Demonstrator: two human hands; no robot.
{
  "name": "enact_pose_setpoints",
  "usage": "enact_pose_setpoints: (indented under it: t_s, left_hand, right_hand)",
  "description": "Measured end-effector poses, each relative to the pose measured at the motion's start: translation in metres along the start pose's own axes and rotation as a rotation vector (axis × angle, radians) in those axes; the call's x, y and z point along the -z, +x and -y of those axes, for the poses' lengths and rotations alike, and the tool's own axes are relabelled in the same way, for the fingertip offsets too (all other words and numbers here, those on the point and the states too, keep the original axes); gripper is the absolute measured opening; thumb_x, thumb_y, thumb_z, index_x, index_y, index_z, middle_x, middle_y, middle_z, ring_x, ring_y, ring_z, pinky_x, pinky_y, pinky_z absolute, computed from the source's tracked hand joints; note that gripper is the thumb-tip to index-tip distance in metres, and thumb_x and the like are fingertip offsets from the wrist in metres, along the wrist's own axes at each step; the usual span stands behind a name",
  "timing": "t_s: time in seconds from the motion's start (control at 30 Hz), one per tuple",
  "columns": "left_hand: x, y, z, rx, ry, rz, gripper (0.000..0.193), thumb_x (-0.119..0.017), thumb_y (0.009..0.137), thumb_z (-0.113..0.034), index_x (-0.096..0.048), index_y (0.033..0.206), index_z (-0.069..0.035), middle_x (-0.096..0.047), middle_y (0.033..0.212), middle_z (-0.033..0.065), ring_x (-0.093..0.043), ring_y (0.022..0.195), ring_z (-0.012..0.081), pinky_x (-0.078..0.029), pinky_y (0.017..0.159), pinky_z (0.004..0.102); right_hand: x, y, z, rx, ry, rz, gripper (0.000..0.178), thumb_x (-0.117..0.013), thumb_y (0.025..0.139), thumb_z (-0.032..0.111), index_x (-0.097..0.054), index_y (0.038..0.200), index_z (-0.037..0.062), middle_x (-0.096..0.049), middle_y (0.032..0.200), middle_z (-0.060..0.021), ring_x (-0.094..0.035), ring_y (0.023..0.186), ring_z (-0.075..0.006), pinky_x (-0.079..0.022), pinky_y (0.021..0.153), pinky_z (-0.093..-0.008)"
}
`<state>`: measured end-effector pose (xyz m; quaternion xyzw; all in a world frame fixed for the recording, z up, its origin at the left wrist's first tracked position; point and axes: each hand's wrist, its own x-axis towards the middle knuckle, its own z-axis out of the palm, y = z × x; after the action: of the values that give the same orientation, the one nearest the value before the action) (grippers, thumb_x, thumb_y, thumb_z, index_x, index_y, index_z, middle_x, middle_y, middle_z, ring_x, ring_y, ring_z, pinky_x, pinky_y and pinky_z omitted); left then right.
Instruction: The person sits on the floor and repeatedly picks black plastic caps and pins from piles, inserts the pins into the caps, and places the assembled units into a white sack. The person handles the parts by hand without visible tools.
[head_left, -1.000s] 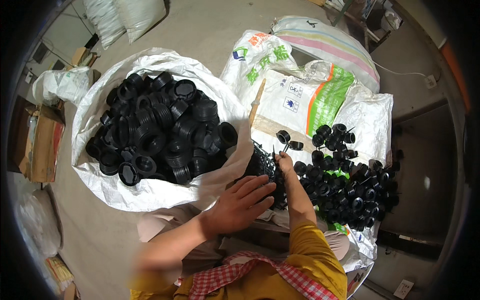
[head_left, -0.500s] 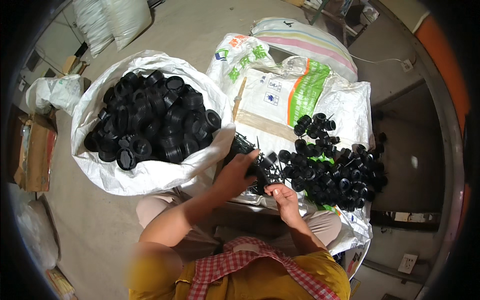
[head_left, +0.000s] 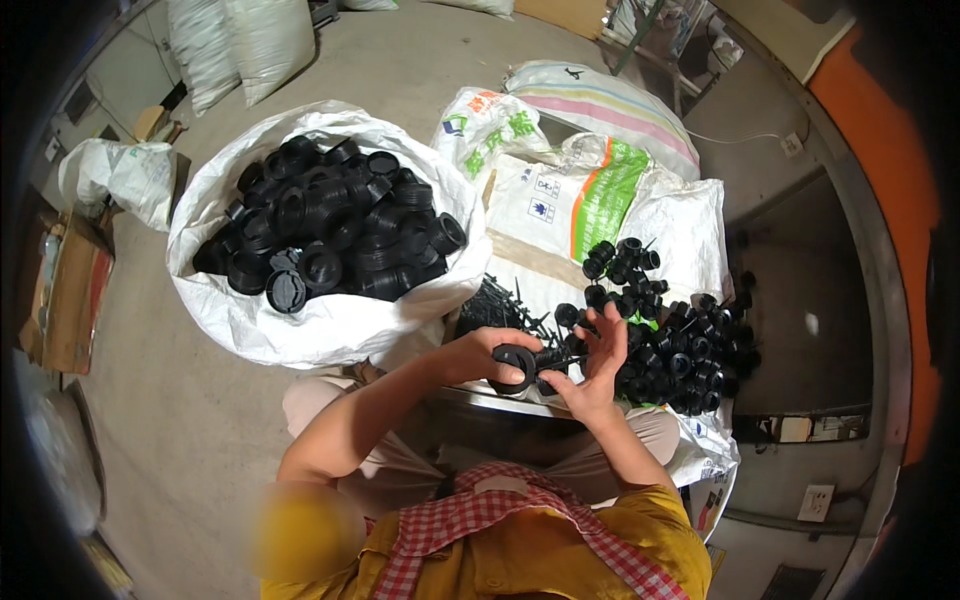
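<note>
A: Where's the ring (head_left: 514, 352)?

B: In the left hand (head_left: 478, 352), gripped between thumb and fingers.

A: And the right hand (head_left: 599, 375)?

B: Fingers spread, closed round nothing. I can't tell whether its thumb touches the small part (head_left: 552, 358) just beside the ring.

A: So what could go wrong?

B: As I see it, one hand bears the ring; a slack thumb could drop it, perhaps among the stems (head_left: 492, 308) just beyond. The small part might fall too if that's its only support.

A: Anything else?

B: The loose pile (head_left: 690, 352) lies near the right hand, so a wide swing might scatter it. The sack's rim (head_left: 250, 338) could catch the left sleeve.
</note>
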<state>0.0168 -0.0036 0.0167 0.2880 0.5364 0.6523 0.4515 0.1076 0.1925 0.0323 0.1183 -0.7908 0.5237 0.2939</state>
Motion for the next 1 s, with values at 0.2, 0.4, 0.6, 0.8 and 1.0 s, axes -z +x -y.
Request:
enact_pose_setpoints:
  t_s: [0.2,0.4,0.6,0.8,1.0]
  left_hand:
    - [-0.001,-0.008,0.031,-0.150,0.379,-0.135,0.031,-0.070,0.075,-0.012,-0.059,0.103,-0.003,-0.062,0.093,0.0092,-0.060,0.087,0.0189,-0.047,0.076,0.0300]
    - [-0.011,-0.016,-0.001,-0.889,1.171,-0.200,0.009,-0.059,0.074,-0.006,-0.059,0.083,-0.007,-0.059,0.082,0.0067,-0.061,0.081,0.0254,-0.051,0.070,0.0304]
    - [-0.013,-0.025,-0.032,-0.313,0.071,-0.585,0.023,-0.061,0.078,0.001,-0.061,0.101,-0.002,-0.064,0.097,0.0060,-0.061,0.091,0.0135,-0.050,0.078,0.0261]
    - [-0.032,-0.001,0.023,-0.171,-0.650,-0.198,0.073,-0.061,0.087,-0.009,-0.020,0.148,-0.007,-0.042,0.134,0.0065,-0.039,0.125,0.0156,-0.034,0.102,0.0307]
    - [-0.026,-0.009,-0.004,-0.416,0.883,-0.615,0.038,-0.068,0.072,-0.006,-0.063,0.109,-0.004,-0.055,0.109,0.0148,-0.056,0.094,0.0313,-0.041,0.087,0.0385]
  right_hand:
    - [0.007,0.010,0.013,-0.020,-0.437,0.706,0.012,-0.069,0.079,0.007,-0.065,0.089,0.0028,-0.063,0.091,-0.0065,-0.059,0.087,-0.0213,-0.045,0.078,-0.0324]
    - [0.018,0.013,0.010,-1.124,0.660,0.905,0.023,-0.062,0.089,0.020,-0.062,0.077,0.0001,-0.062,0.077,-0.0081,-0.061,0.081,-0.0218,-0.045,0.076,-0.0324]
    - [0.013,-0.008,-0.013,-0.773,1.254,0.438,0.023,-0.066,0.086,0.028,-0.058,0.080,0.0067,-0.059,0.081,-0.0077,-0.057,0.088,-0.0289,-0.044,0.081,-0.0425]
    - [-0.049,-0.008,-0.026,-0.613,0.794,-0.030,0.026,-0.060,0.092,0.030,-0.056,0.089,0.0044,-0.056,0.101,-0.0045,-0.054,0.092,-0.0169,-0.043,0.086,-0.0319]
    - [-0.046,-0.011,-0.073,-0.254,-0.358,-0.149,0.019,-0.055,0.076,-0.006,-0.064,0.091,0.0018,-0.065,0.089,-0.0096,-0.057,0.093,-0.0242,-0.041,0.086,-0.0323]
